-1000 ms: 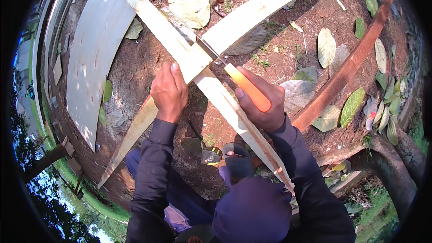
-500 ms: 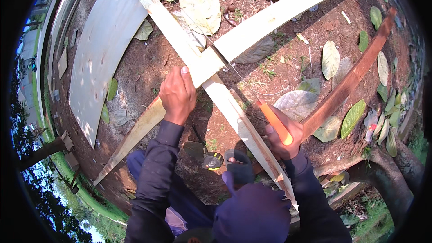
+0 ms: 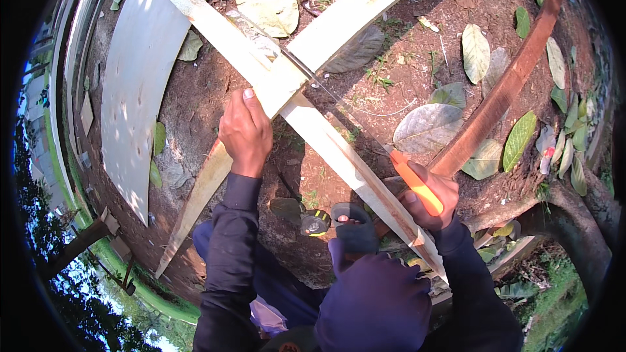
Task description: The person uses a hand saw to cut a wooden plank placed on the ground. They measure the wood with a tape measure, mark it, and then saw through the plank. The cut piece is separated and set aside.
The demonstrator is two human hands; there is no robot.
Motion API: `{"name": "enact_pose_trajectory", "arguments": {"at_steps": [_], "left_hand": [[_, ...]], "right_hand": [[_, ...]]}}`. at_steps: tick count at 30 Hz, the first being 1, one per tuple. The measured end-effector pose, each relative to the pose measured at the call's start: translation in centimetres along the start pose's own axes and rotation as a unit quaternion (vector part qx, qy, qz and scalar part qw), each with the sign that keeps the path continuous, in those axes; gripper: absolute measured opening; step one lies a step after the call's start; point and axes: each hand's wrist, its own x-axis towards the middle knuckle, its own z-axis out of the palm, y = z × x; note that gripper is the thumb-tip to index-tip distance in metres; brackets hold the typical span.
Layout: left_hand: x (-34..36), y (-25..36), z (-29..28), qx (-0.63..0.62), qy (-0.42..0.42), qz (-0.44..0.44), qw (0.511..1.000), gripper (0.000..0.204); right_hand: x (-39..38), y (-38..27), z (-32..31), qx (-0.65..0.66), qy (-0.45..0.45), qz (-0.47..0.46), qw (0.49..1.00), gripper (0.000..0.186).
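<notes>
The left hand [image 3: 246, 135] clasps the upper plank [image 3: 287, 83], which lies across the lower plank [image 3: 326, 135]. The right hand [image 3: 435, 201] has its fingers clenched around the orange-handled saw [image 3: 415, 182], whose blade [image 3: 365, 128] crosses the upper plank. A slack left grip could let that plank twist, pinching the blade (a jump toward the thumb seems worse).

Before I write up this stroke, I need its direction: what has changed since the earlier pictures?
The right hand has drawn the orange-handled saw back toward the person and to the right, baring more blade on the near side of the crossed pale boards. Nothing was taken up or let go. The left hand stays on the boards.
</notes>
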Motion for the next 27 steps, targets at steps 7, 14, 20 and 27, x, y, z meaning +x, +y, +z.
{"name": "enact_pose_trajectory", "arguments": {"at_steps": [7,14,20,27], "left_hand": [[0.0,1.0,0.7,-0.004,-0.013,0.008,1.000,0.036],[-0.1,-0.3,0.1,-0.005,0.002,-0.019,1.000,0.037],[0.0,1.0,0.6,-0.007,-0.002,0.006,1.000,0.037],[0.2,0.1,-0.1,-0.002,-0.007,-0.008,1.000,0.036]], "right_hand": [[10.8,0.3,6.3,0.050,0.094,-0.059,0.993,0.039],[-2.9,1.5,0.1,0.000,0.017,0.013,1.000,0.041],[7.5,0.3,4.7,0.054,0.089,-0.042,0.994,0.040],[0.4,0.9,1.0,-0.010,0.032,-0.013,0.999,0.041]]}}
